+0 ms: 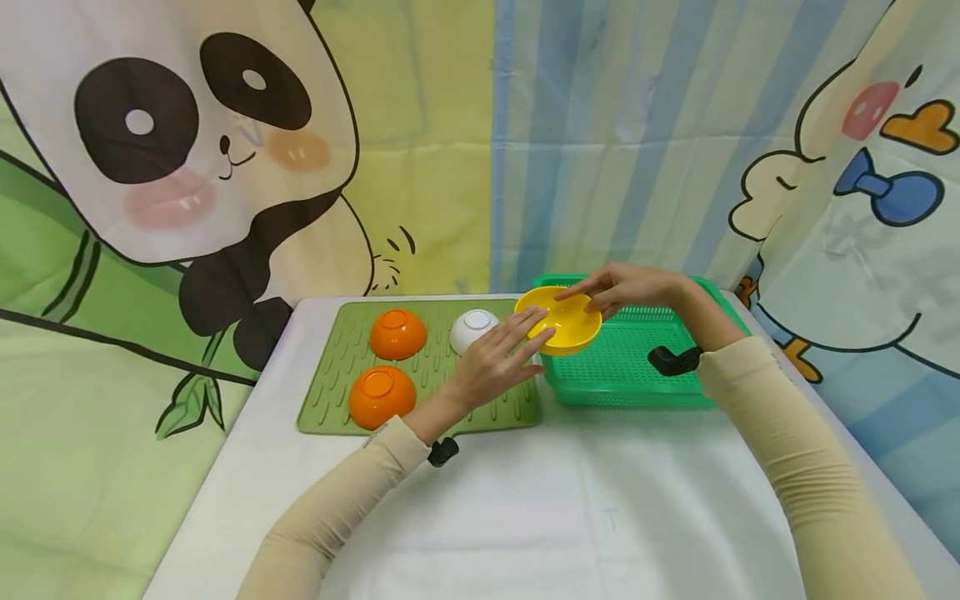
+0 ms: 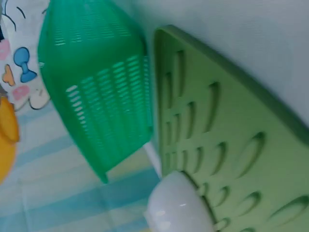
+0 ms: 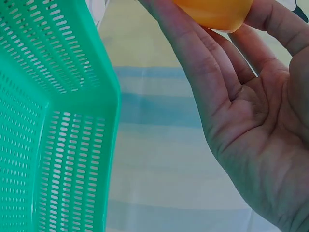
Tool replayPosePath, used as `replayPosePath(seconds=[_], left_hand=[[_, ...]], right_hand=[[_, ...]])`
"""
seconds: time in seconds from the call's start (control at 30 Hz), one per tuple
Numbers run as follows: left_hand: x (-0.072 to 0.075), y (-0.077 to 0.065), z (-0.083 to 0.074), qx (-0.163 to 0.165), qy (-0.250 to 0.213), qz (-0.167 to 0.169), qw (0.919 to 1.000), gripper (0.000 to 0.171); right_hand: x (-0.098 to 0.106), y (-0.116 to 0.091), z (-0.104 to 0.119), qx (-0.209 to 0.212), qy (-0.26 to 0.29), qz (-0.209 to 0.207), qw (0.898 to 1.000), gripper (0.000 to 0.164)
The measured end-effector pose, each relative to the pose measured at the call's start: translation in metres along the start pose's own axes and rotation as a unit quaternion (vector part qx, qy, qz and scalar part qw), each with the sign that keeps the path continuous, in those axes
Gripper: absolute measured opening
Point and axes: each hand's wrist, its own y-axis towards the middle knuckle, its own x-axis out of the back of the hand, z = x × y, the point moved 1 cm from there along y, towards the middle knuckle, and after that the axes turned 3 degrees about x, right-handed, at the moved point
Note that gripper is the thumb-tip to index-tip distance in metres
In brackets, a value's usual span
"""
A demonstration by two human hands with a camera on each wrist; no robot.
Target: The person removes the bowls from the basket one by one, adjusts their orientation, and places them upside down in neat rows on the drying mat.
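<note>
A shiny yellow bowl [image 1: 567, 327] is held up between both hands, its hollow side turned toward the head camera. The left hand [image 1: 491, 362] has its fingers laid over the bowl's left rim, with the thumb lower down outside it. From the other side, the right hand [image 1: 630, 287] grips the far right rim, fingers on the bowl's wall; the right wrist view shows this hand [image 3: 251, 101] under a bit of the bowl [image 3: 217, 12]. In the left wrist view only an edge of the yellow bowl [image 2: 6, 150] appears, and the left hand's grip is hidden.
Two orange bowls [image 1: 398, 334] [image 1: 382, 397] and a white bowl [image 1: 471, 330] lie upside down on a green ridged mat [image 1: 465, 417]. A green perforated basket [image 1: 630, 396] stands right of the mat on a white-covered table [image 1: 540, 517]. A printed curtain [image 1: 450, 150] hangs behind.
</note>
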Motion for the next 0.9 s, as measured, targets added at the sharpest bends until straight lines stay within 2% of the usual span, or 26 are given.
replayPosePath(seconds=[0.2,0.4,0.67,0.9], left_hand=[[-0.01,-0.01,0.004,0.001,-0.024,-0.036,0.9991,0.061],[-0.014,-0.017,0.008,0.002,-0.013,-0.06,0.9981,0.044],[-0.015,-0.018,0.01,-0.006,0.006,-0.079,0.9969,0.043],[-0.017,-0.021,0.01,-0.002,-0.022,-0.09,0.9957,0.043]], right_hand=[[-0.005,0.006,0.001,0.002,-0.011,-0.006,1.0,0.041],[-0.01,0.01,0.001,-0.003,0.011,-0.012,1.0,0.041],[-0.011,0.011,0.0,0.008,0.031,-0.015,0.999,0.042],[-0.013,0.013,-0.002,0.023,0.018,-0.011,1.0,0.042]])
